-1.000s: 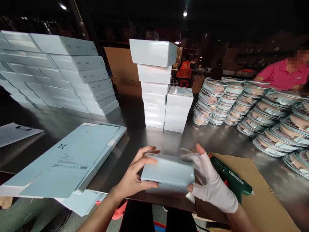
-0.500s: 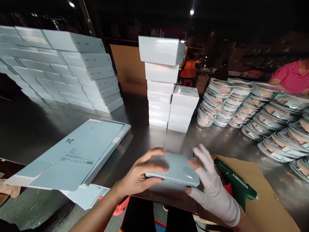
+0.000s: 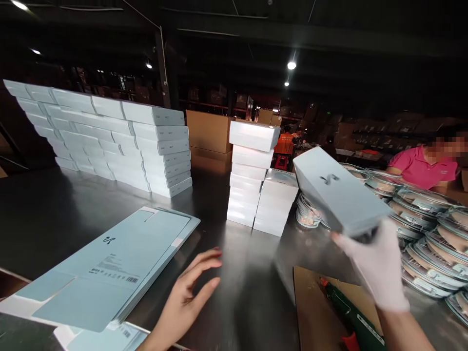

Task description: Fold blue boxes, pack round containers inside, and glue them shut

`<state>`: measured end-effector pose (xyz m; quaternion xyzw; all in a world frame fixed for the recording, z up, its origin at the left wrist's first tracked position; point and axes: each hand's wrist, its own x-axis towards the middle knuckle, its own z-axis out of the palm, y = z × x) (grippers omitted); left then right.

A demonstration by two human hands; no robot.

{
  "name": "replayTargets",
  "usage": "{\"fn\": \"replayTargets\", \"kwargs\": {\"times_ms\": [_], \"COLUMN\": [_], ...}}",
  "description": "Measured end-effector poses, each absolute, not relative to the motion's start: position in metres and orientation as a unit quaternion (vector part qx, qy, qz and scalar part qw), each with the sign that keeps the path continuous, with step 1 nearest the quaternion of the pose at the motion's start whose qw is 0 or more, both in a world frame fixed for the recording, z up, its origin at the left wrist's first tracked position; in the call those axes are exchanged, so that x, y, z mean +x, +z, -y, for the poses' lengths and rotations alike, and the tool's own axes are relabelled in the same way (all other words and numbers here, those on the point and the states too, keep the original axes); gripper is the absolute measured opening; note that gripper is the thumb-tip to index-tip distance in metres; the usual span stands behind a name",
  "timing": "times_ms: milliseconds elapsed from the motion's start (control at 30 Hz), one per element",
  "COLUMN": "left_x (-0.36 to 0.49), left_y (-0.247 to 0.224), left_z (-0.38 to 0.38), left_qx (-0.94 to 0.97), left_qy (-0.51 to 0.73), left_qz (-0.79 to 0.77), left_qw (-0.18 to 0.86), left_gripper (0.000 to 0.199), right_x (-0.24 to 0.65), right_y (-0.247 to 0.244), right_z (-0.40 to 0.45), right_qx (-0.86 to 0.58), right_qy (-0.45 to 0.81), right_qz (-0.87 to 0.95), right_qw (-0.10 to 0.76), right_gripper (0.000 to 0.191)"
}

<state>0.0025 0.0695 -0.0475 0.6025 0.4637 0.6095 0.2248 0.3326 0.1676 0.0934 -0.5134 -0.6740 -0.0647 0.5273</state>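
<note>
A: Box (image 3: 338, 197) sits tilted in the gloved right hand (image 3: 376, 270), fingers clamped on its near end, above the worktop (image 3: 248, 292).
B: Left hand (image 3: 186, 297) hangs slack, fingers spread. Judging by that, stacking comes next; the short stack (image 3: 275, 202) beyond the fingers needs a level set-down.

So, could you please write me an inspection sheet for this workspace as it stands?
Surface: dark metal table, shiny.
Job's things: pale blue box, tilted, raised above the table.
Clutter: flat carton blanks at left; box stacks centre; large box pile behind; round packs at right; green glue gun on cardboard sheet.
Hands: gloved right hand grips the box; bare left hand open, holding nothing.
Cables: nothing seen.
Surroundings: dim warehouse; person in pink shirt at right.
</note>
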Motion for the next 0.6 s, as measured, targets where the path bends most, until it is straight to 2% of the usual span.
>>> {"fn": "replayTargets", "kwargs": {"times_ms": [33,133,333,467,533,600], "left_x": [-0.009,-0.031,-0.048,-0.1,-0.139,-0.175], "left_y": [-0.049,-0.058,-0.069,-0.051,-0.038,-0.029], "left_z": [-0.067,-0.061,-0.043,-0.045,-0.053,-0.06], "left_qx": [0.6,0.591,0.639,0.617,0.552,0.494], "left_qy": [0.604,0.602,0.55,0.507,0.462,0.437], "left_qz": [-0.487,-0.52,-0.526,-0.601,-0.691,-0.746], "left_qw": [0.194,0.131,0.111,-0.006,-0.067,-0.095], "left_gripper": [0.017,0.015,0.017,0.033,0.05,0.055], "right_x": [0.326,0.293,0.231,0.237,0.252,0.274], "right_y": [0.115,0.16,0.161,0.149,0.135,0.109], "right_z": [-0.192,-0.263,-0.333,-0.303,-0.264,-0.211], "right_qx": [-0.549,-0.531,-0.473,-0.435,-0.41,-0.377], "right_qy": [-0.145,-0.205,-0.182,-0.138,-0.111,-0.082], "right_qz": [0.68,0.721,0.787,0.806,0.817,0.832], "right_qw": [0.465,0.396,0.351,0.376,0.39,0.398], "right_gripper": [0.064,0.058,0.044,0.044,0.044,0.043]}}
